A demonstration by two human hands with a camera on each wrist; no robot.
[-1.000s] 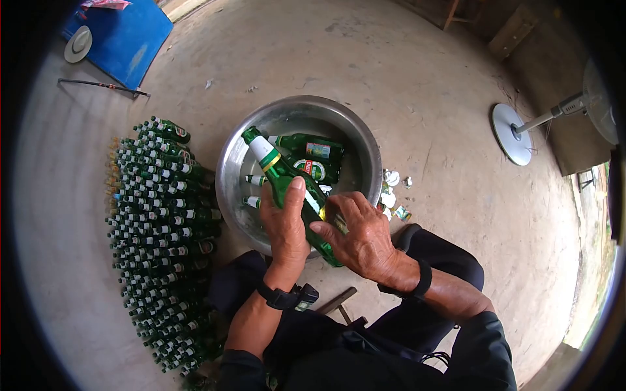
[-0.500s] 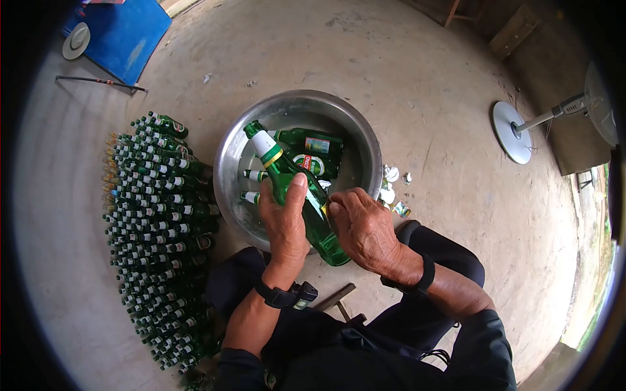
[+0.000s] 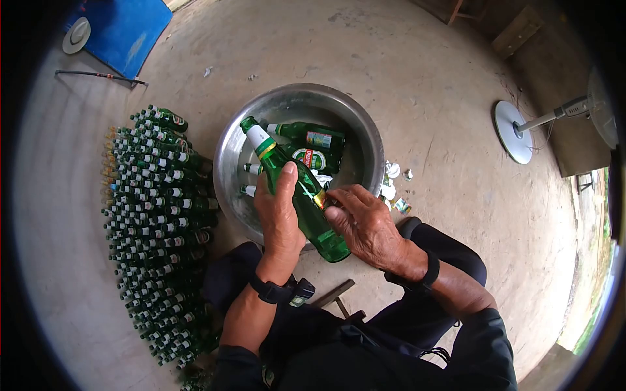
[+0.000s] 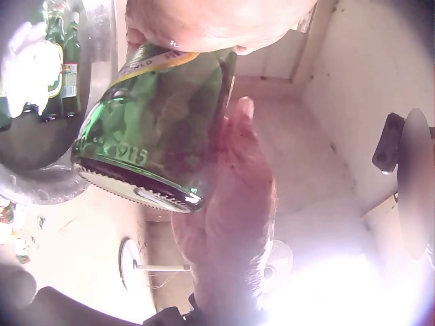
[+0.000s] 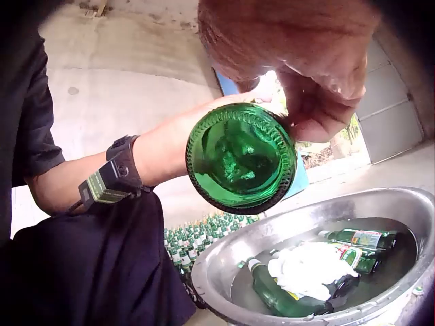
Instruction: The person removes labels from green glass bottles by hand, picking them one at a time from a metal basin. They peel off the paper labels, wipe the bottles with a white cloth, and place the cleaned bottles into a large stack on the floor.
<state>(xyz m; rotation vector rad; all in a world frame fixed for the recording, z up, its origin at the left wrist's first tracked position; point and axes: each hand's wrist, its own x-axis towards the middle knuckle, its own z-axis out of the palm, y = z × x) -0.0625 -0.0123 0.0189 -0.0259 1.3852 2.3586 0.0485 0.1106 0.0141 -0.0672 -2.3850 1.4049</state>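
Note:
My left hand (image 3: 279, 212) grips a green glass beer bottle (image 3: 329, 241) round its middle, the thumb along its upper side. The bottle is tilted, with its white-and-gold neck label (image 3: 263, 142) toward the far left and its base toward me. My right hand (image 3: 372, 228) is at the bottle's right side, thumb and curled fingers pinching the edge of a yellowish body label (image 3: 320, 199), mostly hidden by the fingers. The bottle's ridged base (image 5: 241, 159) faces the right wrist view; embossed figures on its lower wall (image 4: 132, 155) show in the left wrist view.
Below the hands stands a wide metal basin (image 3: 373, 133) with water, several green bottles (image 3: 319, 138) and a white crumpled mass (image 5: 312, 270). Many green bottles (image 3: 156, 225) crowd the floor at left. Label scraps (image 3: 389, 190) lie right of the basin; a standing fan (image 3: 513, 132) is farther right.
The right hand's thumb has drawn back from across the bottle to its right side, baring more green glass. The bottle, still in the left hand, has shifted slightly away from me.

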